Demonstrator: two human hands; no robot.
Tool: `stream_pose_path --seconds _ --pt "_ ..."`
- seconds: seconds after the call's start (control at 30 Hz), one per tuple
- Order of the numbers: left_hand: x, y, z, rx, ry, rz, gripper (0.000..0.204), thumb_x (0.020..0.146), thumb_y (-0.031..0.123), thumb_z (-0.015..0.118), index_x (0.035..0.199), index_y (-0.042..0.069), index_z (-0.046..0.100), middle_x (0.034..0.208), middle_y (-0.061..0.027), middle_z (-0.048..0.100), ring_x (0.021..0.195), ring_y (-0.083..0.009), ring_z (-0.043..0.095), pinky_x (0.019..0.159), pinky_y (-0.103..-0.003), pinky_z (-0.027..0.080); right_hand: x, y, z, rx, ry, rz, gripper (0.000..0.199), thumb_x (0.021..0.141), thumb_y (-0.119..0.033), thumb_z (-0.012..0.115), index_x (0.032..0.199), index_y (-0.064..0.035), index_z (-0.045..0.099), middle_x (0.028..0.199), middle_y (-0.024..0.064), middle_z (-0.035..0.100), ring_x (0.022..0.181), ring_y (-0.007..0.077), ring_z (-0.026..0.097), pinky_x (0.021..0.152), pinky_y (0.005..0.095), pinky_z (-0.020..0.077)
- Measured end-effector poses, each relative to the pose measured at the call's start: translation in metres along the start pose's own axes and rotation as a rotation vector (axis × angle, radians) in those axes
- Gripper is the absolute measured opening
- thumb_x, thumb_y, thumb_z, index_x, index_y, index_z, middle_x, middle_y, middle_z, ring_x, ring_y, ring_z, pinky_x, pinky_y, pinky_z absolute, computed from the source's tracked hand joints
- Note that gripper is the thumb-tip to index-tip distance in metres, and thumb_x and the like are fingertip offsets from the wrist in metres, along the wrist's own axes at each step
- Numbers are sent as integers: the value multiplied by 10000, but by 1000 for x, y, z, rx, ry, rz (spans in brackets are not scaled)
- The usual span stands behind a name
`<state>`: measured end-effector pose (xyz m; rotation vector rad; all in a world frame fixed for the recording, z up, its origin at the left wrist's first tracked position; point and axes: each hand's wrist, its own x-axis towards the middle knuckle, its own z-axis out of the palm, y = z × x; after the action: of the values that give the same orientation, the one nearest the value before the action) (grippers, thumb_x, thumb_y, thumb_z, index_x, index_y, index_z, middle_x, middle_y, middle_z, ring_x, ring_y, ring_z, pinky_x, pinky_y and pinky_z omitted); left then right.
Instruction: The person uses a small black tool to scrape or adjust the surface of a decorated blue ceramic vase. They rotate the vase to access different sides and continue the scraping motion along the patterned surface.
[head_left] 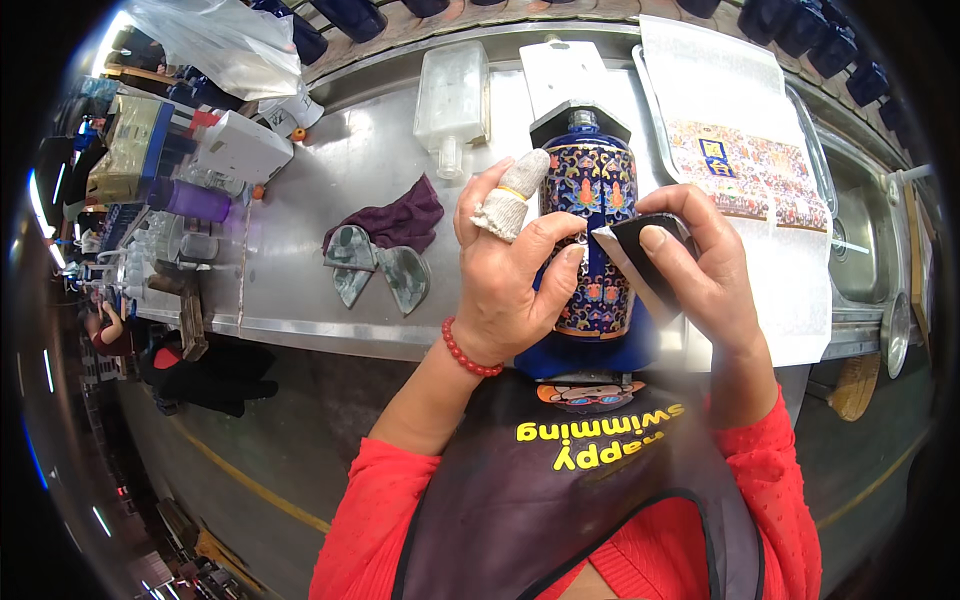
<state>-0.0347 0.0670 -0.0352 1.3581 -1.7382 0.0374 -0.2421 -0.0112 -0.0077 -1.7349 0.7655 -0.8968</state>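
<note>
A dark blue bottle (592,180) with a colourful floral pattern lies in front of me, its neck pointing away. My left hand (515,270) is at the bottle's left side, thumb and index finger pinched together over the pattern. Whatever is between those fingertips is too small to make out. A grey fingertip cover (524,174) and a knitted cloth band wrap one of its fingers. My right hand (715,275) grips a black-faced flat scraper (636,248) with a pale edge, thumb on its face. The scraper's pale corner slants toward the bottle's right side.
Left on the metal bench (290,220) lie a purple cloth (410,215) and mottled green pads (405,278). A clear glass bottle (450,95) lies behind them. Printed label sheets (740,170) are at right, before a sink (858,245). Blue bottles (790,30) line the far side.
</note>
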Motion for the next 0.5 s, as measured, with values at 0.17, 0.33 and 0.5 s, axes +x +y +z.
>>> stream_pose_path --seconds 0.17,0.33,0.5 --pt "5 5 1 51 -29 -47 252 802 174 750 1006 48 673 1291 -270 603 1335 -472 433 1131 -547 287 1 1 1 -33 2 -29 184 943 -68 637 1105 21 635 951 80 652 837 112 628 745 269 514" --pt "12 9 3 89 -74 -90 266 762 153 733 971 44 608 1213 -282 598 1308 -480 441 1120 -552 277 1 0 1 -16 13 -2 185 941 -67 637 1102 23 633 948 90 655 836 125 635 749 282 518" --pt "16 9 3 116 -82 -89 233 752 123 705 940 43 592 1221 -298 571 1293 -471 440 1104 -551 279 4 -2 0 -88 16 -78 185 935 -68 643 1096 24 636 949 109 659 837 164 651 761 304 520"
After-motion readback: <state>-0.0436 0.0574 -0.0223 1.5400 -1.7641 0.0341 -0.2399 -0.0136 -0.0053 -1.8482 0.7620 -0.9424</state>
